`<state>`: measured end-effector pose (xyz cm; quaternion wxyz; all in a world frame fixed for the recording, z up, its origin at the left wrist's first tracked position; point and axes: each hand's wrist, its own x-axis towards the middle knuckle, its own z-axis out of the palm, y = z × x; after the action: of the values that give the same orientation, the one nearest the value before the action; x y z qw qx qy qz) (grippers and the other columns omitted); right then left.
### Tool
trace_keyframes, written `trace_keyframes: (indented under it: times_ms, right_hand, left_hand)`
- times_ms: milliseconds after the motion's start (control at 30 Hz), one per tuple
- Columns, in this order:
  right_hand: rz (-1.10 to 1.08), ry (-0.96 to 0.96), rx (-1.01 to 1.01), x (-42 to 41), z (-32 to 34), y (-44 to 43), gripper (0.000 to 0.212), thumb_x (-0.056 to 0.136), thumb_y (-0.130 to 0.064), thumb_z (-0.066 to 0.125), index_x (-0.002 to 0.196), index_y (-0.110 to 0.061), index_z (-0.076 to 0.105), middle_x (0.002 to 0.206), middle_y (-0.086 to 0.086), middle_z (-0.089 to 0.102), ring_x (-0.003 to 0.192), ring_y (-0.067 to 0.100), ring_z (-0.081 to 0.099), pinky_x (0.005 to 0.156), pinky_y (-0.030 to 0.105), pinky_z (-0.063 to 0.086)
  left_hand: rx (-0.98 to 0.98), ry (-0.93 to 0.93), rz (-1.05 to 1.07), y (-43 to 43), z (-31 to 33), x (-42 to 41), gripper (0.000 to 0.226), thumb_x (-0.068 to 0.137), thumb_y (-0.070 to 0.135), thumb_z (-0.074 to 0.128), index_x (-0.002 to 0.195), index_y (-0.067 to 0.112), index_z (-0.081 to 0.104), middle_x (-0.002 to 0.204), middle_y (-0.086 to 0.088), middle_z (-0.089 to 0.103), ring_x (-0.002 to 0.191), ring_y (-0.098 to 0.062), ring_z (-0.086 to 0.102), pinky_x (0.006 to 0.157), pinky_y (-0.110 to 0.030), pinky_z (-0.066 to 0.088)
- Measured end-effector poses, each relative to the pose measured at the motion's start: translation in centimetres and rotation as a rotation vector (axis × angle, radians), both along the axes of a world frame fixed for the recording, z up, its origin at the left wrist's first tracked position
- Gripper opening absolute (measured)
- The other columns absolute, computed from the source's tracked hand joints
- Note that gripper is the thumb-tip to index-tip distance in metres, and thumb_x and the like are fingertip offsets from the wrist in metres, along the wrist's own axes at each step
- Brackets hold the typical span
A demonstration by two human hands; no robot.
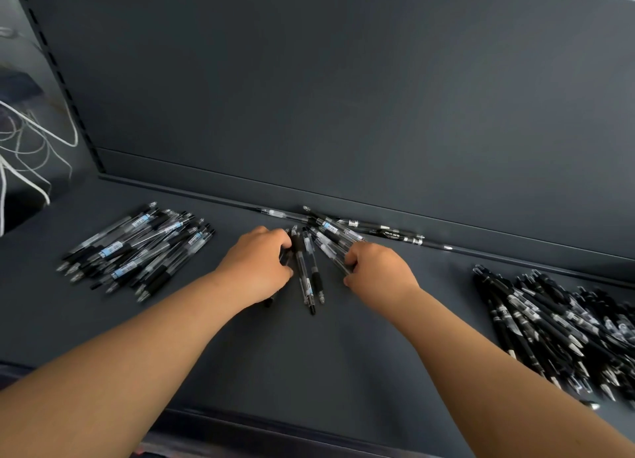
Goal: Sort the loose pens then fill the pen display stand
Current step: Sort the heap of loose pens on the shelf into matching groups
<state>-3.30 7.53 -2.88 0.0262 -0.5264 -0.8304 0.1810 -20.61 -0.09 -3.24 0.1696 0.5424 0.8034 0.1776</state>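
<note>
A small unsorted cluster of black and clear pens (311,272) lies at the middle of the dark shelf. My left hand (257,265) grips a couple of dark pens at the cluster's left side. My right hand (376,268) holds several clear-barrelled pens fanned out at the cluster's right. A sorted heap of clear pens with blue labels (137,248) lies to the left. A larger heap of black pens (556,327) lies to the right. More loose pens (364,227) rest along the shelf's back ledge. No display stand is in view.
The dark shelf (309,361) has an upright back panel (343,96) and a front lip (275,426). White cords (31,137) hang beside a slotted upright (62,79) at the far left.
</note>
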Motion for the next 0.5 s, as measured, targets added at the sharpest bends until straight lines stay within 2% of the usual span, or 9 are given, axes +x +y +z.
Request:
trace_keyframes:
  times_ms: [33, 100, 167, 233, 300, 367, 433, 500]
  right_hand:
    - [0.011, 0.013, -0.025, -0.2, 0.0, -0.1, 0.019, 0.084, -0.014, 0.061, 0.103, -0.019, 0.061, 0.098, 0.001, 0.065, 0.083, 0.019, 0.057, 0.067, 0.024, 0.044]
    - [-0.009, 0.173, -0.165, -0.4, 0.2, -0.4, 0.014, 0.083, -0.016, 0.064, 0.096, -0.019, 0.064, 0.085, 0.0, 0.066, 0.067, 0.013, 0.058, 0.06, 0.021, 0.044]
    - [-0.049, 0.319, -0.31, -0.7, 0.5, -0.8, 0.009, 0.085, -0.016, 0.065, 0.093, -0.017, 0.065, 0.079, 0.0, 0.065, 0.057, 0.01, 0.057, 0.053, 0.021, 0.043]
    - [-0.045, 0.33, -0.37, -1.1, 0.7, -1.1, 0.012, 0.087, -0.016, 0.062, 0.099, -0.013, 0.065, 0.08, 0.003, 0.065, 0.05, 0.008, 0.057, 0.05, 0.022, 0.042]
    - [-0.04, 0.337, -0.445, -1.9, 1.1, -1.7, 0.015, 0.089, -0.014, 0.061, 0.103, -0.013, 0.063, 0.081, 0.004, 0.065, 0.049, 0.007, 0.057, 0.048, 0.021, 0.041]
    - [-0.048, 0.389, -0.555, -2.7, 1.3, -2.2, 0.016, 0.089, -0.011, 0.061, 0.105, -0.01, 0.063, 0.081, 0.005, 0.063, 0.05, 0.009, 0.056, 0.046, 0.019, 0.04]
    - [-0.069, 0.448, -0.649, -3.3, 1.4, -2.7, 0.012, 0.09, -0.013, 0.062, 0.101, -0.009, 0.062, 0.078, 0.004, 0.061, 0.049, 0.008, 0.055, 0.046, 0.019, 0.04]
    - [-0.093, 0.497, -0.701, -4.0, 1.2, -2.9, 0.007, 0.09, -0.016, 0.063, 0.095, -0.012, 0.059, 0.074, 0.003, 0.058, 0.048, 0.007, 0.054, 0.045, 0.02, 0.039]
  left_hand:
    - [-0.007, -0.011, 0.011, -0.1, 0.1, 0.0, 0.046, 0.085, 0.027, 0.066, 0.128, 0.026, 0.049, 0.123, 0.003, 0.047, 0.104, -0.017, 0.049, 0.08, -0.027, 0.039]
    - [-0.029, -0.07, 0.039, -0.2, 0.4, -0.1, 0.049, 0.087, 0.023, 0.062, 0.133, 0.023, 0.045, 0.126, 0.0, 0.049, 0.101, -0.017, 0.055, 0.081, -0.029, 0.045]
    - [-0.041, -0.174, 0.095, -0.3, 0.6, -0.2, 0.047, 0.089, 0.018, 0.058, 0.134, 0.019, 0.045, 0.115, 0.001, 0.054, 0.086, -0.016, 0.062, 0.078, -0.032, 0.052]
    - [-0.036, -0.286, 0.157, -0.2, 0.7, -0.3, 0.044, 0.087, 0.013, 0.058, 0.131, 0.017, 0.048, 0.107, 0.0, 0.057, 0.082, -0.016, 0.062, 0.08, -0.034, 0.054]
    - [-0.024, -0.437, 0.213, -0.1, 0.8, -0.2, 0.029, 0.085, 0.007, 0.06, 0.112, 0.014, 0.057, 0.103, -0.006, 0.061, 0.086, -0.023, 0.062, 0.084, -0.041, 0.055]
    - [-0.02, -0.628, 0.265, -0.2, 1.2, 0.2, 0.011, 0.083, 0.002, 0.062, 0.09, 0.008, 0.057, 0.096, -0.016, 0.064, 0.087, -0.028, 0.064, 0.082, -0.043, 0.057]
    - [-0.038, -0.783, 0.303, -0.5, 1.5, 0.4, 0.011, 0.083, 0.001, 0.065, 0.092, 0.003, 0.06, 0.098, -0.017, 0.068, 0.09, -0.027, 0.068, 0.077, -0.038, 0.058]
    - [-0.043, -0.839, 0.318, -0.8, 1.5, 0.2, 0.014, 0.084, 0.001, 0.065, 0.096, 0.005, 0.06, 0.099, -0.015, 0.068, 0.09, -0.025, 0.067, 0.072, -0.035, 0.058]
